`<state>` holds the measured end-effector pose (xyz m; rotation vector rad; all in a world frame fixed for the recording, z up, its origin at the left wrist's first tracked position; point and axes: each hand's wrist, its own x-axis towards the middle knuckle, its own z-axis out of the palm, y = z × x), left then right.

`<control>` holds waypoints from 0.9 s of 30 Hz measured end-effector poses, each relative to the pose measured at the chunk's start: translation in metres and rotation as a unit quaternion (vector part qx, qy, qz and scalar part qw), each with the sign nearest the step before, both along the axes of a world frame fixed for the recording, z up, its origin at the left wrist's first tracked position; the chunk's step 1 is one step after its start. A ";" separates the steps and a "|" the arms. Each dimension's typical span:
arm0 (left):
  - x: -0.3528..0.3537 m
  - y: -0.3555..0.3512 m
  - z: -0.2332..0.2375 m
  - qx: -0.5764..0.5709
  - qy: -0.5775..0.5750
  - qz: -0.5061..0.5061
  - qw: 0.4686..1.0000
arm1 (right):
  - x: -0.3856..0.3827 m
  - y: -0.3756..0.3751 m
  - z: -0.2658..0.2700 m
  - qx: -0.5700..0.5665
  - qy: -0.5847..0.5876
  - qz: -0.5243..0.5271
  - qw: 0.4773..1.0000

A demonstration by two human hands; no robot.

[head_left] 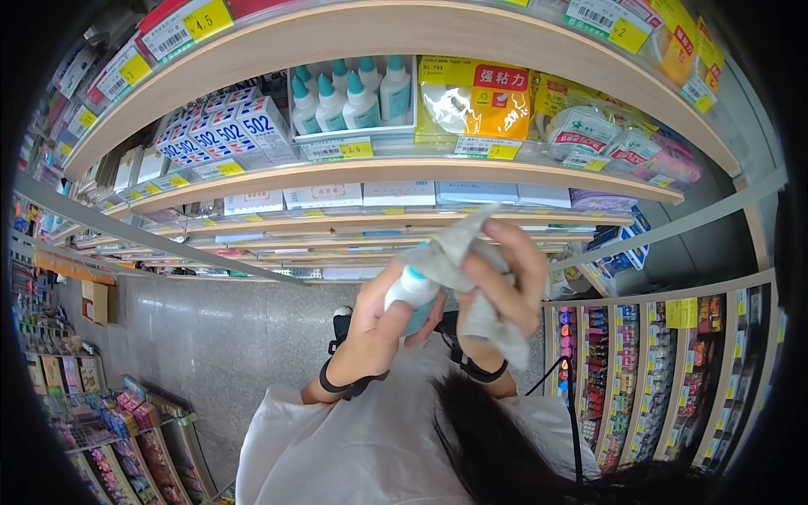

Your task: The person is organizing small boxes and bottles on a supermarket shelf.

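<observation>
In the middle of the view, my left hand point(376, 313) is wrapped round a small white bottle point(412, 290) with a teal label and teal top. A crumpled grey cloth point(486, 316) is gripped in my right hand point(513, 273), and part of it lies over the bottle's top. That hand is slightly blurred. Ahead on the shelf, a white box point(353, 140) holds several similar bottles point(361, 105) with teal pointed caps.
Boxes marked 502 point(227, 130) stand left of the bottle box, and yellow packages point(475, 99) lie to its right. Wooden shelf edges point(404, 172) with price tags cross ahead. Racks of small goods point(652, 379) stand at the right, and more point(130, 429) at the lower left.
</observation>
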<state>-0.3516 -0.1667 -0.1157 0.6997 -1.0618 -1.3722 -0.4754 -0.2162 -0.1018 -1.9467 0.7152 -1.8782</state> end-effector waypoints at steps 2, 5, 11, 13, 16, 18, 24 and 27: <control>-0.006 0.003 0.004 0.001 -0.054 0.052 0.997 | 0.000 -0.004 0.002 -0.027 0.107 -0.028 0.994; -0.004 0.001 0.006 0.021 -0.086 0.064 0.994 | 0.005 0.000 0.000 0.028 0.080 0.014 0.996; -0.001 -0.005 0.001 0.023 -0.089 0.102 0.990 | 0.020 -0.008 -0.016 -0.034 0.063 -0.033 0.997; -0.001 -0.003 0.000 0.016 -0.097 0.112 0.989 | 0.022 -0.009 -0.019 -0.052 0.074 -0.035 0.995; -0.003 -0.002 -0.001 0.035 -0.084 0.151 0.984 | 0.023 -0.009 -0.021 -0.083 0.099 -0.049 0.990; 0.001 -0.004 -0.009 0.046 -0.093 0.155 0.983 | 0.021 -0.010 -0.024 -0.070 0.158 -0.013 0.985; 0.003 -0.010 -0.019 0.065 -0.064 0.108 0.990 | 0.021 -0.017 -0.039 -0.059 0.162 -0.007 0.985; 0.001 -0.013 -0.022 0.091 -0.077 0.164 0.979 | 0.018 -0.013 -0.043 -0.074 0.174 -0.001 0.982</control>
